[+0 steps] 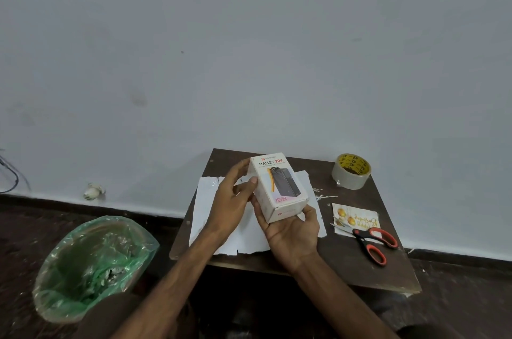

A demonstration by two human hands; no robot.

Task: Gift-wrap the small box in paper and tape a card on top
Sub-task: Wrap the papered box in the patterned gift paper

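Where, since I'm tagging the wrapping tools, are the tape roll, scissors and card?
tape roll (350, 179), head view, clear outer side.
scissors (357, 234), head view, black part by the pivot.
card (360, 216), head view, middle of printed face.

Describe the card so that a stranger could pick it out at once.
Find the small brown table against the white wall. On its right side, nearer than the tape roll, the card lies flat with the scissors partly across it. It alone is printed, cream with gold balls and gold script, unlike the plain white paper in the middle.
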